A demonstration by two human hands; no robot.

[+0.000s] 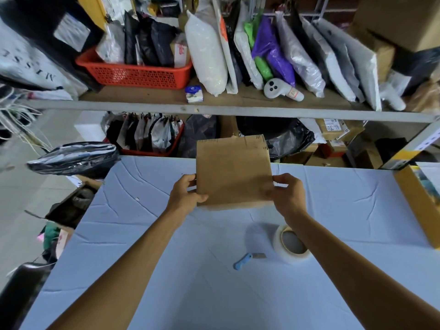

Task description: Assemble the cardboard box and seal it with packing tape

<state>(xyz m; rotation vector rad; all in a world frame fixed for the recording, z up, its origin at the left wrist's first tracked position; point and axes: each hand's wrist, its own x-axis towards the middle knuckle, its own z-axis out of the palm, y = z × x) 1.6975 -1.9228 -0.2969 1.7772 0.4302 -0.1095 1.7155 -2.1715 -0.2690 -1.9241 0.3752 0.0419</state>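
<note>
Both hands, left hand (pixel 188 194) and right hand (pixel 287 195), grip flat cardboard box (pixel 233 172), fingers curled on edges. Step: opening it; next, push sides square. Packing tape (pixel 291 245) unused.

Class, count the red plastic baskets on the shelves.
2. One basket sits on the upper shelf, left; the second basket sits below, behind the table. Clutter may hide more.
</note>
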